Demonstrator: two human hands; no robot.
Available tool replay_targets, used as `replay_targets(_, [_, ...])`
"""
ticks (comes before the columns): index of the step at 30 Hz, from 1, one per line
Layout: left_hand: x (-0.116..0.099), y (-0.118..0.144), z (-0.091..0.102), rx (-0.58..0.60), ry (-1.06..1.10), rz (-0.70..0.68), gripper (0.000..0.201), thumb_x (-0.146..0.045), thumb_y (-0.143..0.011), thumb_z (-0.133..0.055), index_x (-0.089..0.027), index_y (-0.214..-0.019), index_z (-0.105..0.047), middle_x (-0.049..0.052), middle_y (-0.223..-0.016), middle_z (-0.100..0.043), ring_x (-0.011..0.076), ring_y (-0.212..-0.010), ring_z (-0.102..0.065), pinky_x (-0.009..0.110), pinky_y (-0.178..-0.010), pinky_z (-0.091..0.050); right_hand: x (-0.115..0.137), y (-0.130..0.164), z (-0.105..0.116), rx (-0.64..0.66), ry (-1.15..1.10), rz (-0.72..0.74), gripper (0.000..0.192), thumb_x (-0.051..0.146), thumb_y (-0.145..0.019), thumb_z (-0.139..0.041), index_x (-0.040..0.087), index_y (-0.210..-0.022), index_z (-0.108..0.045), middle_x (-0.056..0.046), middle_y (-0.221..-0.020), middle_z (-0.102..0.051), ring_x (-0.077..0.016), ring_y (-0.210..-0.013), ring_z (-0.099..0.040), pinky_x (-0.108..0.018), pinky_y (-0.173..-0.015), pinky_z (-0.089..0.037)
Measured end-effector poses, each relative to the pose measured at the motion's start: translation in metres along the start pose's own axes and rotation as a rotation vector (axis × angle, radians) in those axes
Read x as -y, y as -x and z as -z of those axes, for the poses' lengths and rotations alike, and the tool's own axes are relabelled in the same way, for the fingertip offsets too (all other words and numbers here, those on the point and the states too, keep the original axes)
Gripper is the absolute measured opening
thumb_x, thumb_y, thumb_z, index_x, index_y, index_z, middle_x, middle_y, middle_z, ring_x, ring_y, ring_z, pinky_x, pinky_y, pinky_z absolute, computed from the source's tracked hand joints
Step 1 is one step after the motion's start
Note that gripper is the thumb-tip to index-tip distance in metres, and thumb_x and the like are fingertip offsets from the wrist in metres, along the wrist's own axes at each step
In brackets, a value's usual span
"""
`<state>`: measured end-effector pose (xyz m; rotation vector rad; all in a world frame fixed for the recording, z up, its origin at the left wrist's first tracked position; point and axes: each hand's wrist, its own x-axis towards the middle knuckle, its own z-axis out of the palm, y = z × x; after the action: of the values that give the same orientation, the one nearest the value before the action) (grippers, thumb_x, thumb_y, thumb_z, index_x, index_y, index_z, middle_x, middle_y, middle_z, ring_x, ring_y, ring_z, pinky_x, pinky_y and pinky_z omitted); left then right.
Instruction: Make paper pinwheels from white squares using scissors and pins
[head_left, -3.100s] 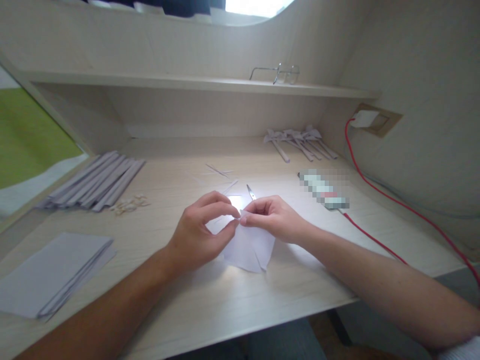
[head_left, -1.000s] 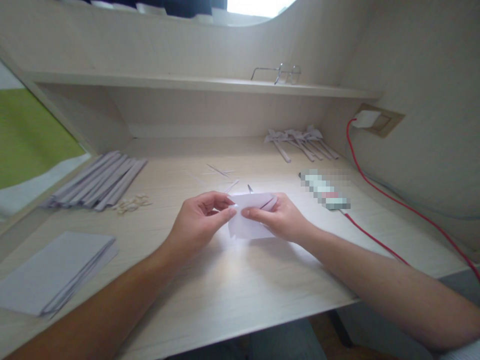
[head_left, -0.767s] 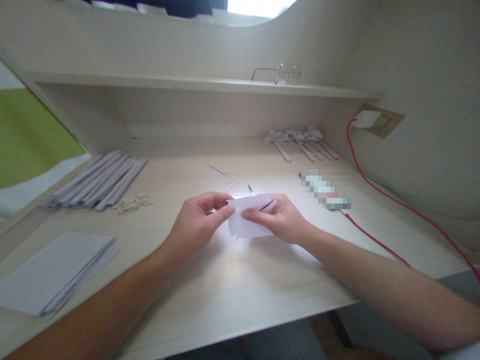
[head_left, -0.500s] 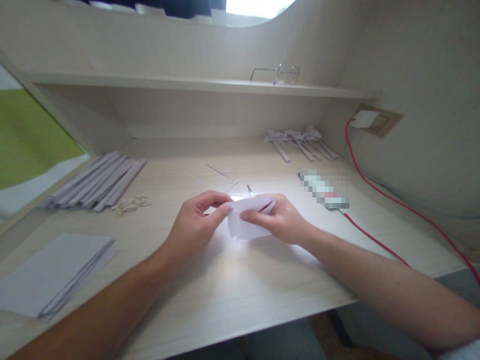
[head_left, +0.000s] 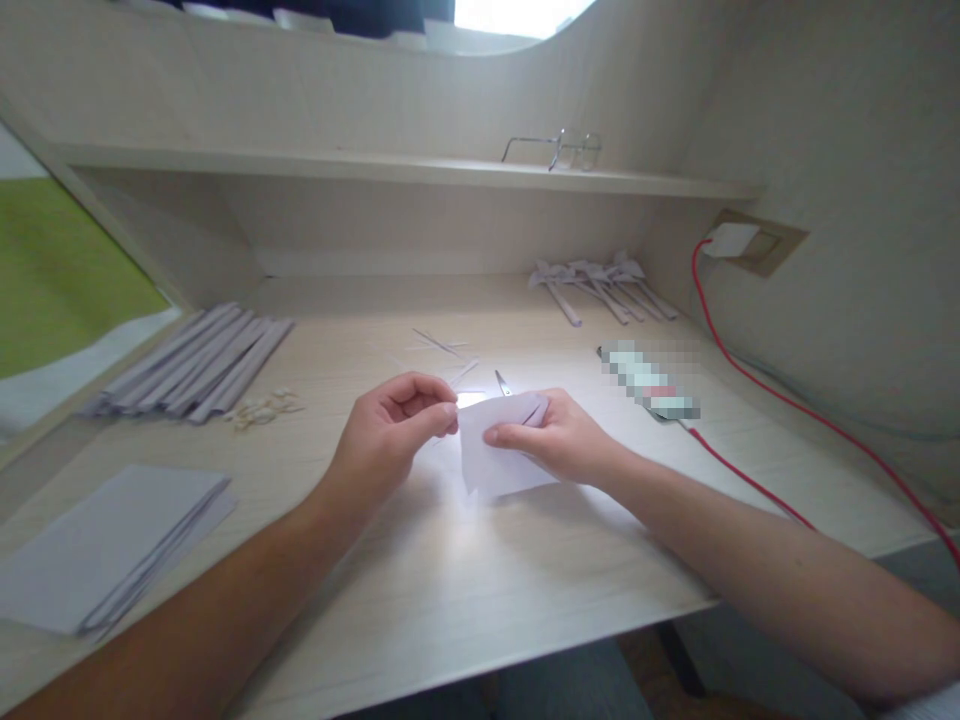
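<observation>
Your folded paper (head_left: 499, 455) sits just above the bench (head_left: 465, 580), long axis left-right, pinched shut at its right half by your right hand (head_left: 559, 440); left hand (head_left: 390, 440) fingers (head_left: 435, 415) curled, touching its left edge, scissors (head_left: 502, 383) just behind.

Matt white folded paper piece (head_left: 499, 455); pale matt wood-grain desk top (head_left: 480, 570); glossy red plastic-coated cable (head_left: 757, 385); thin metal-framed glasses (head_left: 559, 148)

Paper sheets (head_left: 112, 545) front-left on desk (head_left: 465, 580), folded strips (head_left: 199, 362) behind them, glasses (head_left: 559, 148) on shelf (head_left: 337, 165)
</observation>
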<state>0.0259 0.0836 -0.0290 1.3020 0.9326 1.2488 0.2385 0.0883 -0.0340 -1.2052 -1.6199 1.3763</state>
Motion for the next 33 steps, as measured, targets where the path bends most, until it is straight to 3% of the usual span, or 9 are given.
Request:
replay_targets(4, [-0.0009, 0.0025, 0.0018, 0.056, -0.162, -0.062, 0.024, -0.021, -0.075, -0.080, -0.020, -0.098, -0.073, 0.001, -0.088, -0.072, 0.0163, -0.081, -0.065, 0.025, -0.072, -0.050, -0.0019, 0.0008, -0.0002, 0.049, 0.013, -0.038, 0.017, 0.032, -0.076, -0.079, 0.016, -0.075, -0.074, 0.000, -0.066, -0.066, -0.0124, -0.056, -0.058, -0.022, -0.049, -0.040])
replay_targets(8, [-0.0018, 0.0062, -0.0009, 0.186, -0.445, -0.013, 0.013, -0.033, -0.085, -0.074, -0.020, -0.087, -0.077, 0.003, -0.081, -0.073, 0.0172, -0.072, -0.064, 0.026, -0.063, -0.046, -0.0052, 0.0002, 0.0008, 0.117, 0.025, 0.008, 0.016, 0.032, -0.079, -0.078, 0.016, -0.078, -0.075, -0.001, -0.069, -0.068, -0.0127, -0.059, -0.059, -0.023, -0.053, -0.042])
replay_targets(10, [-0.0026, 0.0058, -0.0015, 0.106, -0.430, -0.015, 0.017, -0.035, -0.087, -0.071, -0.020, -0.084, -0.077, 0.002, -0.077, -0.073, 0.0169, -0.068, -0.063, 0.027, -0.060, -0.045, -0.0050, -0.0018, 0.0025, 0.082, -0.002, 0.017, 0.017, 0.031, -0.077, -0.079, 0.016, -0.083, -0.076, -0.002, -0.074, -0.072, -0.0141, -0.064, -0.062, -0.025, -0.058, -0.046])
replay_targets(14, [-0.0042, 0.0014, 0.0014, -0.178, -0.245, -0.067, 0.018, -0.037, -0.082, -0.077, -0.019, -0.087, -0.075, 0.002, -0.082, -0.074, 0.0170, -0.072, -0.065, 0.027, -0.066, -0.050, -0.0010, -0.0065, 0.0074, -0.016, -0.094, 0.049, 0.025, 0.036, -0.078, -0.081, 0.015, -0.090, -0.076, -0.003, -0.075, -0.072, -0.0145, -0.064, -0.064, -0.026, -0.059, -0.050])
replay_targets(17, [-0.0033, -0.0014, 0.0037, -0.236, -0.125, -0.080, 0.022, -0.036, -0.080, -0.079, -0.018, -0.093, -0.075, 0.003, -0.086, -0.075, 0.0182, -0.078, -0.068, 0.029, -0.074, -0.054, 0.0019, -0.0079, 0.0089, -0.058, -0.207, 0.055, 0.025, 0.037, -0.078, -0.080, 0.016, -0.090, -0.075, -0.002, -0.074, -0.071, -0.0140, -0.063, -0.065, -0.026, -0.058, -0.051])
replay_targets(21, [-0.0031, -0.0018, 0.0042, -0.165, -0.135, -0.050, 0.024, -0.027, -0.072, -0.084, -0.019, -0.094, -0.076, 0.002, -0.091, -0.077, 0.0188, -0.081, -0.070, 0.028, -0.074, -0.053, 0.0023, -0.0069, 0.0084, -0.114, -0.186, 0.112, 0.019, 0.034, -0.080, -0.078, 0.016, -0.086, -0.074, -0.001, -0.070, -0.069, -0.0128, -0.060, -0.062, -0.025, -0.056, -0.047])
replay_targets(24, [-0.0053, -0.0005, 0.0040, -0.027, -0.226, 0.036, 0.027, -0.025, -0.070, -0.083, -0.019, -0.096, -0.079, 0.003, -0.093, -0.079, 0.0207, -0.081, -0.071, 0.027, -0.070, -0.052, 0.0005, -0.0044, 0.0079, -0.096, -0.062, 0.171, 0.014, 0.030, -0.083, -0.074, 0.016, -0.084, -0.075, -0.001, -0.070, -0.068, -0.0129, -0.061, -0.059, -0.026, -0.058, -0.045])
replay_targets(28, [-0.0055, 0.0012, 0.0023, 0.065, -0.345, 0.166, 0.018, -0.032, -0.071, -0.082, -0.016, -0.080, -0.080, 0.004, -0.077, -0.077, 0.0196, -0.065, -0.068, 0.026, -0.057, -0.047, -0.0016, 0.0001, 0.0060, -0.041, 0.121, 0.183, 0.013, 0.024, -0.085, -0.069, 0.016, -0.075, -0.073, 0.001, -0.065, -0.064, -0.0117, -0.060, -0.054, -0.026, -0.056, -0.037])
replay_targets(33, [0.0009, 0.0014, -0.0007, 0.112, -0.369, 0.218, 0.015, -0.028, -0.067, -0.083, -0.016, -0.076, -0.078, 0.002, -0.068, -0.073, 0.0170, -0.058, -0.063, 0.025, -0.053, -0.044, -0.0004, 0.0001, 0.0034, 0.000, -0.003, 0.152, 0.017, 0.029, -0.082, -0.075, 0.016, -0.073, -0.070, 0.001, -0.066, -0.064, -0.0123, -0.062, -0.057, -0.026, -0.059, -0.042])
